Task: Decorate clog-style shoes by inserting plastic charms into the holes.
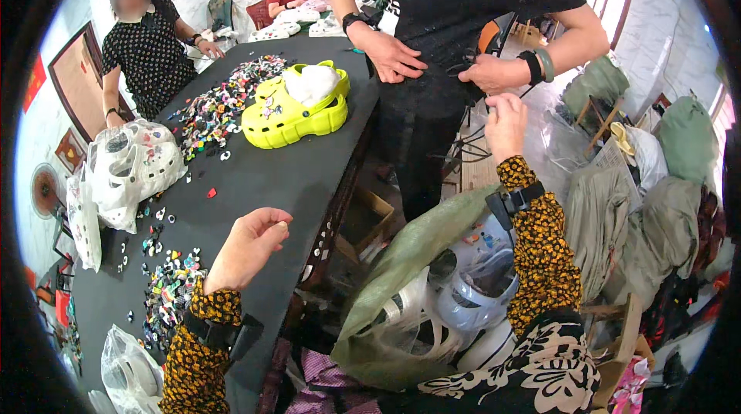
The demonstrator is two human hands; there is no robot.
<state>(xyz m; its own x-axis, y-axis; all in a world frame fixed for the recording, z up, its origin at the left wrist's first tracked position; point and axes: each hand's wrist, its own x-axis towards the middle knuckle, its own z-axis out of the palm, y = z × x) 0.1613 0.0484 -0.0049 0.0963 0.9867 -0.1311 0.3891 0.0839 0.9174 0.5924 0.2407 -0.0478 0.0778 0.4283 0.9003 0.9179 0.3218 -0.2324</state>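
From where I stand, the pair of yellow-green clogs (266, 134) sits at the far end of the table (274, 174), close to its right-hand edge, with a bunched white stuffing (310, 83) in the opening. Their long axis runs slantwise across the tabletop: toes toward the left side, heels toward that right edge. The left hand (251, 242) hangs over the table well inside the same edge, and the clogs lie straight beyond it, toward the far end, with bare dark surface between and no contact. A loose heap of shoe charms (174, 283) lies just to the left of that wrist, and a larger spread of charms (224, 101) runs along the far left side of the clogs

The right hand (505, 127) is raised past the right-hand edge, off the table altogether, near a standing co-worker's hand (494, 74). The clogs lie to its left, across the gap where that co-worker stands, so I judge the left hand to have the clearer line to them. Below the right forearm, an open green sack (370, 321) holds lavender clogs (482, 290)

As for the grip, both hands have loosely curled fingers with the thumb close by; whether the tips meet, or pinch some tiny piece, I cannot tell from here
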